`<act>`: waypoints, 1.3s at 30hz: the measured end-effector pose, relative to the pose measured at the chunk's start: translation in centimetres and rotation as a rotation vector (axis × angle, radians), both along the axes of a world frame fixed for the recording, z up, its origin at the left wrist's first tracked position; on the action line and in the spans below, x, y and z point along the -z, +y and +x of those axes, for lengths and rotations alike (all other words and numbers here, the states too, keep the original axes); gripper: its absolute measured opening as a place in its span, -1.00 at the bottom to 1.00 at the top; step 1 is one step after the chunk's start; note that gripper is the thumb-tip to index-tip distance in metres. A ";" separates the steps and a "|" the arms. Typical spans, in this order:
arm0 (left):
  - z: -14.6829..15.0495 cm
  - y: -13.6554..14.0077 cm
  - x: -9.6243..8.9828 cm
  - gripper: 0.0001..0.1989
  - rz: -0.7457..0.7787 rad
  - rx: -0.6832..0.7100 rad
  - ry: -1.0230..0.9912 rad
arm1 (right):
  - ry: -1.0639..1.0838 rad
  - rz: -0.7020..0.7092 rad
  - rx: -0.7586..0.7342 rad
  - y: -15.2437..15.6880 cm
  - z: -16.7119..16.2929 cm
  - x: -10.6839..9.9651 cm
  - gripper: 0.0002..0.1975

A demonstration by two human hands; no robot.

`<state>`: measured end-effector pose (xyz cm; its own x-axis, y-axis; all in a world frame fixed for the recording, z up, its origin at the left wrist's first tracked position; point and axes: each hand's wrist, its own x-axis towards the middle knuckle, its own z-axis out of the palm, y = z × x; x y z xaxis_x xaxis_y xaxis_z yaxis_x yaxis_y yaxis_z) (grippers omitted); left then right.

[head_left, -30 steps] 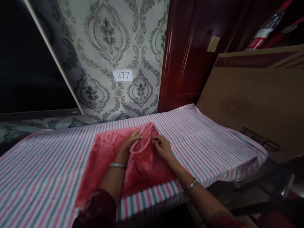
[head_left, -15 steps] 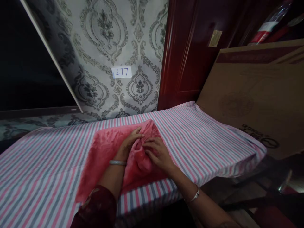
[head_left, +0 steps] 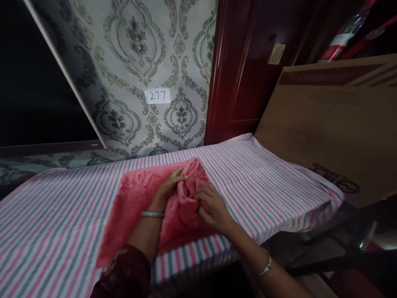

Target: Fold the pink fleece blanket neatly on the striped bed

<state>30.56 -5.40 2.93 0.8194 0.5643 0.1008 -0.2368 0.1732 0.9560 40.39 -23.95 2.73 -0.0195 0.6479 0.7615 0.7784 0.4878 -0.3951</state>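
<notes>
A pink plush cloth [head_left: 136, 194] lies on a striped sheet, its left part flat and its right part bunched into raised folds around a dark opening. At the left side of these folds is my left hand [head_left: 169, 185], its thumb and fingers closed on the fabric at the upper edge. My right hand [head_left: 215, 209] pinches the fold at the right of the opening, with bent fingers. Where the fingertips press into the plush, they are partly hidden.
The pink, grey and white striped sheet [head_left: 248, 178] covers the table. Patterned wallpaper carries a paper label [head_left: 158, 96] reading 277. A dark screen [head_left: 40, 82] stands at left, a large cardboard box [head_left: 335, 124] at right, with a bottle [head_left: 344, 39] behind it.
My right hand has moved slightly right and down, drawing the fold with it, so the opening looks deeper. My left hand stays nearly in place. The view has shifted slightly.
</notes>
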 end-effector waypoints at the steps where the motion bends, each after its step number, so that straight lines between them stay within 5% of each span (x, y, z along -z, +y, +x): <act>1: 0.1 0.2 0.3 -0.52 -0.009 0.016 -0.009 | 0.027 0.006 0.020 -0.5 0.3 0.2 -0.68; 6: 0.4 1.4 1.3 -0.47 0.009 0.109 -0.012 | 0.157 -0.075 0.150 -3.5 2.3 3.3 -0.76; 12: 0.9 1.0 1.3 -0.52 0.254 0.012 0.122 | 0.403 -0.335 0.150 -5.8 3.8 5.7 -0.81; 15: 1.5 0.3 1.5 -0.59 0.577 -0.124 0.171 | 0.503 -0.387 0.165 -5.9 3.5 5.0 -0.69; 19: 2.2 -1.0 1.3 -0.72 1.207 -0.416 0.182 | 0.500 -0.399 0.308 -4.9 2.4 4.1 -0.64; 25: 2.8 -2.0 1.5 -0.53 1.642 -0.333 0.493 | 0.509 -0.245 0.448 -4.6 1.6 5.2 -0.67; 29: 3.5 -2.0 2.0 -0.46 1.666 -0.234 0.725 | 0.551 -0.311 0.441 -4.7 2.2 6.8 -0.69; 32: 3.7 -1.9 1.4 -0.42 1.546 -0.138 0.785 | 0.536 -0.338 0.417 -5.1 2.7 6.9 -0.75; 39: -0.3 -1.9 -1.6 -0.36 1.326 -0.066 0.769 | 0.131 -0.058 0.505 -5.8 2.0 1.9 -0.61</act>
